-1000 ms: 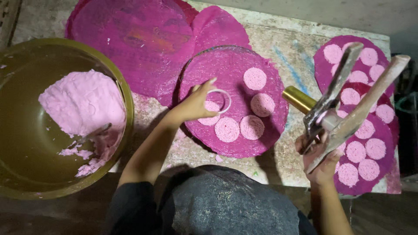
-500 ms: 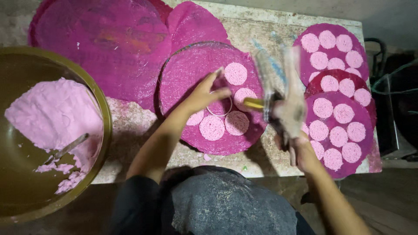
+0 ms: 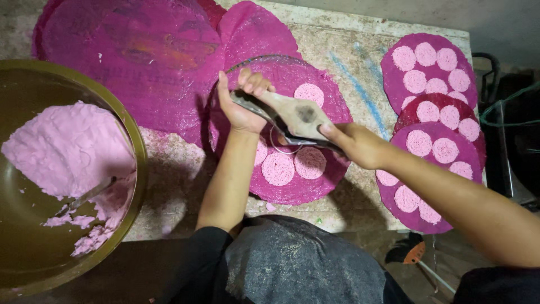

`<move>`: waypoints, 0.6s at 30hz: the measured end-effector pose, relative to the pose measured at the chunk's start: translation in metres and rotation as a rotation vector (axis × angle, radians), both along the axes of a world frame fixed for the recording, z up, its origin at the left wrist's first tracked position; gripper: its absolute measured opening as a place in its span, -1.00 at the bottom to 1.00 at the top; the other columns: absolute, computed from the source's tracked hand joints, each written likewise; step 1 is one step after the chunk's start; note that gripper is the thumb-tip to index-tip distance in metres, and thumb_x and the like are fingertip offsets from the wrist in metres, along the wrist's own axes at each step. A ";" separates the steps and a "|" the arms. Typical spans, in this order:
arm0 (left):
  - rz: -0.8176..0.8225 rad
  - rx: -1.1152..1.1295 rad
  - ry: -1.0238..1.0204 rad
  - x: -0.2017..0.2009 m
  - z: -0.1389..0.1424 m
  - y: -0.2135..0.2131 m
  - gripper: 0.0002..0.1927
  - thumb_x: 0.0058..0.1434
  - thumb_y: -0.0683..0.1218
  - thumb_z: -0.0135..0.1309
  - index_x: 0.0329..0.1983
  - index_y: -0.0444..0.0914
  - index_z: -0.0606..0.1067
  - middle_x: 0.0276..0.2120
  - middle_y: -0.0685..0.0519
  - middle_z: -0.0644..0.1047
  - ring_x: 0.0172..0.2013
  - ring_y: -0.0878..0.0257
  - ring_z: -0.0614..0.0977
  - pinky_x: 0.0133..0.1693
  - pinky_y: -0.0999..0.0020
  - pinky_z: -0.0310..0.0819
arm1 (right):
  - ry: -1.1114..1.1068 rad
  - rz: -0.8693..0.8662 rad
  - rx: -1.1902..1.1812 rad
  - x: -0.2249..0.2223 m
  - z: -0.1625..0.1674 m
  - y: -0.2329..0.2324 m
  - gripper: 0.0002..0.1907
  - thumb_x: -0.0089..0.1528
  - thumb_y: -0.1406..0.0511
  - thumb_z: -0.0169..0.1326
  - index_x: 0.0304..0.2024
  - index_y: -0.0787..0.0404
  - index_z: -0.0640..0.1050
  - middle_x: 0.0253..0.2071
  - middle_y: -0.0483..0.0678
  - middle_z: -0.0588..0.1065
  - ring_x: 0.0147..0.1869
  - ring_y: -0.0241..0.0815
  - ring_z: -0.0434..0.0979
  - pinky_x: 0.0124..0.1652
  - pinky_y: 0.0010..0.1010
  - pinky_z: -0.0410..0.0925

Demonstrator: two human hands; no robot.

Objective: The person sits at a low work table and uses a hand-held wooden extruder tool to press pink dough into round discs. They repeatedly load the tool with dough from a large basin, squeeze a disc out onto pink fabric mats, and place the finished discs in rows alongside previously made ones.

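Head view looks straight down on a flat wooden paddle point(image 3: 295, 115), diamond-shaped and pale brown with a dark smudge near its middle. Its long axis runs from about ten o'clock to four o'clock, the narrow end toward the left hand point(image 3: 242, 104) and the handle end in the right hand point(image 3: 351, 143). The left fingers curl together over the tip. The right fingers wrap the handle; a thin metal strip seems to lie along the paddle's lower edge, though that part is blurred.

The paddle hovers over a round magenta mat point(image 3: 332, 101) bearing pale pink discs point(image 3: 278, 169) and a thin ring point(image 3: 281, 143). At nine o'clock an olive bowl point(image 3: 132, 138) of pink paste point(image 3: 62, 152) sits near. At three o'clock more disc-covered mats point(image 3: 430, 70) crowd the table edge point(image 3: 360, 22).
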State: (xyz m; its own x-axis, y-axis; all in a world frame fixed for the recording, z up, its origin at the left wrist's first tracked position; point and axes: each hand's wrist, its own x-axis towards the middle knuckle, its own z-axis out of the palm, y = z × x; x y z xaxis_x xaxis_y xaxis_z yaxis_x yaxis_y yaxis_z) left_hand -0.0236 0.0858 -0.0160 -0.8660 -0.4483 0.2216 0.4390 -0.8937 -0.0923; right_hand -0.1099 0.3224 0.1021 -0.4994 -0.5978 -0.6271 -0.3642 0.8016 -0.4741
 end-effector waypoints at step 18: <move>0.034 -0.008 -0.092 -0.028 0.006 0.002 -0.58 0.28 0.29 -0.12 -0.51 -0.07 0.26 -0.61 0.23 0.23 -0.49 0.30 0.30 -0.21 0.25 0.31 | 0.382 0.062 -0.047 0.001 -0.003 -0.010 -0.33 0.32 -0.10 -0.15 0.14 0.30 0.53 -0.27 0.33 0.58 -0.12 0.31 0.61 -0.05 0.04 0.38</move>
